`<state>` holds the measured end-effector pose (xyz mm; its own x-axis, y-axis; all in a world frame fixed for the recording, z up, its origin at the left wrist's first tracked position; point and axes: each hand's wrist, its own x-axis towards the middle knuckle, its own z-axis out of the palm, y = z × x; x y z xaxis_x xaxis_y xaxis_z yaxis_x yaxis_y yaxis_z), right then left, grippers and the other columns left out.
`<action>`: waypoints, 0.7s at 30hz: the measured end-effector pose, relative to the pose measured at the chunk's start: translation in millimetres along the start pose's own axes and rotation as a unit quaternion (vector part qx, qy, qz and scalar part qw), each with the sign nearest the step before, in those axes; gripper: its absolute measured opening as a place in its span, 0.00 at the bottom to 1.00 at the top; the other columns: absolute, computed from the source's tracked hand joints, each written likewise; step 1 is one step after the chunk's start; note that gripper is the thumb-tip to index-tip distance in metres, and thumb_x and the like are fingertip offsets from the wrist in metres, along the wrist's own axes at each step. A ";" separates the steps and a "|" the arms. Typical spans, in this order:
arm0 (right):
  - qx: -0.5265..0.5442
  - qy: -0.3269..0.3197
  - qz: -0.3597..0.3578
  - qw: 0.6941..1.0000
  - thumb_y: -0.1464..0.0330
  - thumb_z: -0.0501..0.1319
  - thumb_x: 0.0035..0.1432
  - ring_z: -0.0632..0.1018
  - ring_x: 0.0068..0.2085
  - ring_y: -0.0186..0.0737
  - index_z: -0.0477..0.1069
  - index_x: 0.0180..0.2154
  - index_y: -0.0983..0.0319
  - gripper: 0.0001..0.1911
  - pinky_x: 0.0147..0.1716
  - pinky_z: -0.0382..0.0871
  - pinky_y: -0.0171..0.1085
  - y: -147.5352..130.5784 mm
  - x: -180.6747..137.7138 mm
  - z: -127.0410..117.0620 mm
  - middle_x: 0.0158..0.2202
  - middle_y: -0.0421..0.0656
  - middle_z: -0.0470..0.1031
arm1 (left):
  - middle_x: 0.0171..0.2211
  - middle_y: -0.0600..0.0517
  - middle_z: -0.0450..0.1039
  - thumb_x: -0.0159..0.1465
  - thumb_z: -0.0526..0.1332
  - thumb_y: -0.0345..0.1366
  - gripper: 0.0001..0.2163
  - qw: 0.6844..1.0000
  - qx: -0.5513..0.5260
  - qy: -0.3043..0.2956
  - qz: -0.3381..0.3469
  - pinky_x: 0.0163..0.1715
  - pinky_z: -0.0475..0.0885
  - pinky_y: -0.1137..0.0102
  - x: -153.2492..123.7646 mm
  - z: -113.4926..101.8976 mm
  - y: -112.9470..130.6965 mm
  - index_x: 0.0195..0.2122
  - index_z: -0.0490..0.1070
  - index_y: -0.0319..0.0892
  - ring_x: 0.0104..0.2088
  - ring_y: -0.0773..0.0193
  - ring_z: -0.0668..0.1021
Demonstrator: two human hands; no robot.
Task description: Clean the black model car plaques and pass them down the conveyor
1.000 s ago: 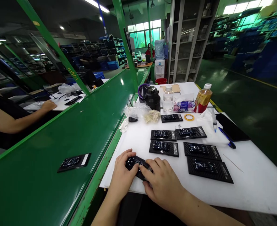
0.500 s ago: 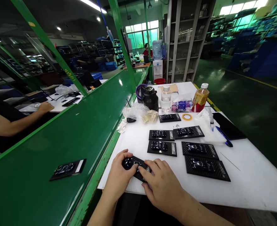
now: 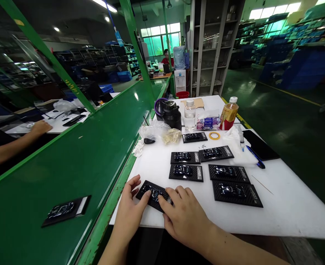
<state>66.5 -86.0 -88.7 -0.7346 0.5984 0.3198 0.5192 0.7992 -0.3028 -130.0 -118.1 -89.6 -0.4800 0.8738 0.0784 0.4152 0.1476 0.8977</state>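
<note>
In the head view, the fingers of the left hand (image 3: 130, 211) have come away from the far edge of the black base (image 3: 150, 185) that they were curled over half a second ago, and the card-ended model (image 3: 61, 210) on the green surface (image 3: 49, 176) now sits closer to the wearer. The whole view has also turned slightly to the right.

The model car (image 3: 154, 195) on its black base lies at the near left edge of the white worktop (image 3: 289, 209), set at a slant between the two hands. The left hand is loosely spread: its thumb tip touches the car, while the fingers stand off beside the base's left end. The right hand (image 3: 188, 211) grips the base at its lettered end, with the index fingertip on or right beside the car and the thumb at the near edge.

Past the hands, six more mounted cars lie on the worktop: two nearly stacked edge to edge at right (image 3: 229, 173) (image 3: 237, 194), three in the middle (image 3: 185, 157) (image 3: 186, 172) (image 3: 216, 153), and one farther back (image 3: 195, 137), just left of a yellow tape ring (image 3: 210, 136). Behind stand a black flask (image 3: 172, 116), a clear bottle (image 3: 190, 117) and a bottle with a red and gold label (image 3: 229, 116). A syringe (image 3: 241, 140) lies on white padding near a dark flat panel (image 3: 260, 145). At far left, a co-worker's hand (image 3: 41, 127) rests on another table.
</note>
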 end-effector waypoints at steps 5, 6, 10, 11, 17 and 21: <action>-0.005 0.002 0.002 1.000 0.65 0.57 0.62 0.67 0.45 0.52 0.64 0.58 0.59 0.23 0.42 0.61 0.49 -0.3 0.1 0.5 0.55 0.49 0.69 | 0.61 0.46 0.62 0.62 0.61 0.44 0.20 0.996 0.059 -0.022 0.063 0.58 0.66 0.52 1.9 -6.8 5.1 0.55 0.62 0.49 0.61 0.52 0.67; -0.004 0.003 0.003 1.000 0.66 0.57 0.62 0.67 0.45 0.52 0.64 0.58 0.59 0.23 0.42 0.61 0.49 -0.4 0.2 0.8 0.55 0.49 0.69 | 0.60 0.46 0.63 0.63 0.61 0.44 0.21 0.995 0.069 -0.032 0.064 0.57 0.67 0.52 4.2 -9.9 7.3 0.55 0.62 0.49 0.60 0.52 0.68; -0.003 0.009 0.004 1.000 0.66 0.58 0.61 0.68 0.45 0.51 0.65 0.57 0.59 0.23 0.41 0.61 0.48 -1.0 1.1 0.9 0.54 0.48 0.70 | 0.59 0.46 0.65 0.63 0.60 0.45 0.21 0.989 0.111 -0.062 0.073 0.56 0.69 0.51 15.5 -21.8 16.1 0.56 0.63 0.48 0.60 0.51 0.69; -0.004 0.009 0.005 1.000 0.66 0.58 0.60 0.68 0.44 0.51 0.65 0.57 0.59 0.23 0.40 0.61 0.48 -1.1 1.3 0.7 0.54 0.48 0.70 | 0.59 0.46 0.65 0.63 0.59 0.44 0.19 0.986 0.120 -0.069 0.089 0.56 0.69 0.51 17.7 -23.6 17.7 0.54 0.65 0.48 0.60 0.51 0.68; 0.002 0.008 0.006 1.000 0.66 0.60 0.59 0.68 0.44 0.51 0.66 0.57 0.59 0.23 0.39 0.61 0.47 -1.1 1.9 -0.5 0.51 0.49 0.71 | 0.58 0.47 0.67 0.65 0.56 0.41 0.15 0.967 0.177 -0.103 0.149 0.57 0.69 0.52 21.0 -32.7 25.2 0.53 0.66 0.49 0.60 0.53 0.70; 0.006 0.006 0.001 1.000 0.66 0.60 0.60 0.68 0.43 0.51 0.65 0.57 0.59 0.23 0.39 0.62 0.47 -0.3 1.6 -0.9 0.50 0.49 0.71 | 0.59 0.49 0.68 0.64 0.53 0.36 0.19 0.917 0.292 -0.200 0.185 0.62 0.64 0.54 18.3 -49.0 40.8 0.57 0.64 0.51 0.61 0.55 0.69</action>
<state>65.5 -85.3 -87.3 -0.7285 0.6003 0.3302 0.5151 0.7977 -0.3136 -159.7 -118.8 -30.3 0.0506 0.9969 0.0595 0.8917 -0.0719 0.4468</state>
